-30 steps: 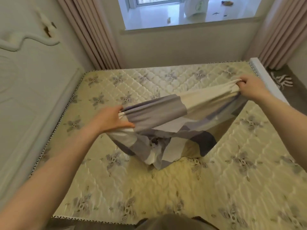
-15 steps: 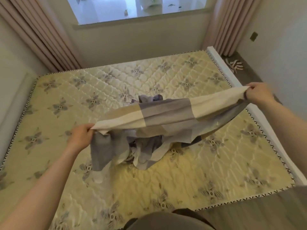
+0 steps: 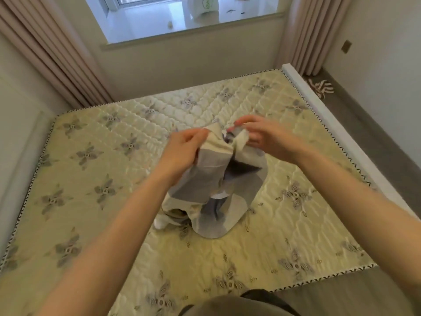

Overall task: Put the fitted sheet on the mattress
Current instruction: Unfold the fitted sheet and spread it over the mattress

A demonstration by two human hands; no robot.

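Note:
The fitted sheet (image 3: pixel 211 185), checked in grey, cream and white, hangs bunched in front of me, and its lower folds rest on the mattress (image 3: pixel 91 201). The mattress is bare, quilted pale yellow with grey flower motifs. My left hand (image 3: pixel 182 151) grips the sheet's top edge on the left. My right hand (image 3: pixel 266 137) pinches the same edge on the right, fingers curled around the cloth. The two hands are close together above the middle of the mattress.
A white headboard (image 3: pixel 20 137) runs along the mattress's left side. Pink curtains (image 3: pixel 52 55) flank the window sill (image 3: pixel 193 30) beyond the far edge. A white bed frame rail (image 3: pixel 341 133) borders the right side, then grey floor with a white object (image 3: pixel 321 87).
My hands were spread wide with the sheet stretched between them. They have come together over the mattress's middle, and the sheet now hangs bunched in a clump.

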